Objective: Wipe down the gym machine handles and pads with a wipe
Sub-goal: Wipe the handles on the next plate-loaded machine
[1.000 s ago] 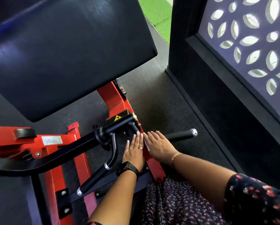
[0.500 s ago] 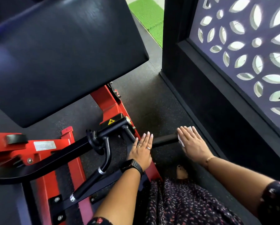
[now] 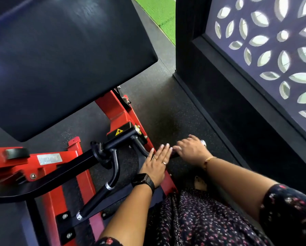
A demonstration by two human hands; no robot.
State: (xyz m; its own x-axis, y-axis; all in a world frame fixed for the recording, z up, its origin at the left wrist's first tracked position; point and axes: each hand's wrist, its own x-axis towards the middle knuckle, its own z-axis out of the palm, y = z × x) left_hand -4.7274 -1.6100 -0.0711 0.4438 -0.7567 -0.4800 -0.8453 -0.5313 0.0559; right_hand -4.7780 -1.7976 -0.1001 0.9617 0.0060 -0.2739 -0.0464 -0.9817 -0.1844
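at far left we see the red frame point(image 3: 59, 167) below the big black pad point(image 3: 59, 59), and our left hand point(image 3: 155, 166) lies flat, fingers straight and together, at the inner end of the side handle point(image 3: 203, 143). just to its right, our right hand point(image 3: 191, 151) curls over that handle near its silver end. we cannot make out the wipe, so we cannot tell whether it sits under that palm.

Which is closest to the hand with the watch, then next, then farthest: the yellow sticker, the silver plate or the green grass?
1. Yellow sticker, just up-left of the left hand, which lies flat by the handle that the right hand grips.
2. Silver plate, farther left on the red frame.
3. Green grass, far off at the top, past the big pad.
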